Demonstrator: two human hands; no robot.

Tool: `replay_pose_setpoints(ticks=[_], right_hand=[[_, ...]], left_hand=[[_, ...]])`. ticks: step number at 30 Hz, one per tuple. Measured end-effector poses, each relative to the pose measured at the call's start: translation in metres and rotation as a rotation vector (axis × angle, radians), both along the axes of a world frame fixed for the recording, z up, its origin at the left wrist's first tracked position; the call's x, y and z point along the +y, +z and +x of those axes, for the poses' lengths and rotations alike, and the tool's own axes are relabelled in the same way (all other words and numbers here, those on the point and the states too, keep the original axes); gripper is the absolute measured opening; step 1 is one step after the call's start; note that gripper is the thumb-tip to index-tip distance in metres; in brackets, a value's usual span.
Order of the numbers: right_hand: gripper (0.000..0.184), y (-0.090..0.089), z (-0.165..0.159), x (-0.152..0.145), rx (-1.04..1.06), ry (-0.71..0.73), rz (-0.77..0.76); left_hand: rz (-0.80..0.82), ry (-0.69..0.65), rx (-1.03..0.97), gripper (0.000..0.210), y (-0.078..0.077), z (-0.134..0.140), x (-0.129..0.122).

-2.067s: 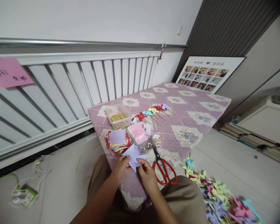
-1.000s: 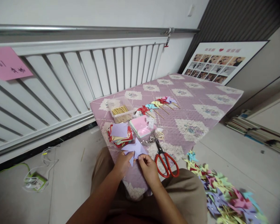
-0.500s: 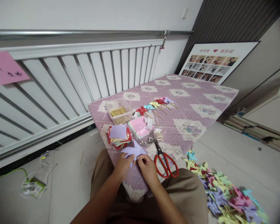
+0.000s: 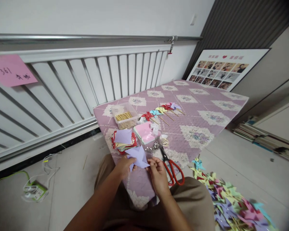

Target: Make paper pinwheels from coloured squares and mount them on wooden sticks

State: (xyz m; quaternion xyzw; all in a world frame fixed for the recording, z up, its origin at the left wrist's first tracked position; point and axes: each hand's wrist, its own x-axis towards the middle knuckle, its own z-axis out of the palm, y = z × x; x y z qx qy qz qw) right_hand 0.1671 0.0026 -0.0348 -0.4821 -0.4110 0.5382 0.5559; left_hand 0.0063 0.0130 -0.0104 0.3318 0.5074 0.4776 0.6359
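A purple paper pinwheel (image 4: pixel 139 156), with its blades spread, is held over the near end of the cloth-covered table (image 4: pixel 141 189). My left hand (image 4: pixel 125 166) pinches its left side between thumb and fingers. At its right tip is my right hand (image 4: pixel 157 171), fingers pressed together; whether they grip the paper or something small is hidden. Red-handled scissors (image 4: pixel 173 170) lie just right of my right hand. Behind the pinwheel are a stack of coloured paper squares (image 4: pixel 123 138), a bag of small metal pieces (image 4: pixel 154 146) and a pink paper pack (image 4: pixel 145 131).
A clear plastic box (image 4: pixel 125 116) of sticks stands by the radiator (image 4: pixel 115 77). Finished pinwheels on sticks (image 4: pixel 161 110) lie in a row beyond. Many more pinwheels (image 4: pixel 233 199) are heaped on the floor at right. A power strip (image 4: pixel 37 191) lies at left.
The pinwheel has turned and tilted, showing more of its face. My right hand has shifted right from its centre to its right tip, and my left hand slightly left.
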Motion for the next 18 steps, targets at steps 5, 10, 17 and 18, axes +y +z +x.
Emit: replay_pose_setpoints(ticks=[5,10,17,18], right_hand=[[0.033,0.003,0.0,-0.002,-0.012,0.071,0.032],[0.03,0.011,0.001,-0.003,-0.082,0.195,0.049],[0.025,0.015,0.005,-0.003,-0.177,0.309,0.059],[0.024,0.016,0.006,-0.003,-0.19,0.323,0.063]], left_hand=[[0.018,-0.209,0.049,0.01,0.009,-0.016,0.01],[0.037,-0.35,0.089,0.012,0.023,-0.025,0.017],[-0.001,-0.417,0.175,0.011,0.035,-0.025,0.02],[-0.009,-0.416,0.187,0.01,0.035,-0.025,0.02]])
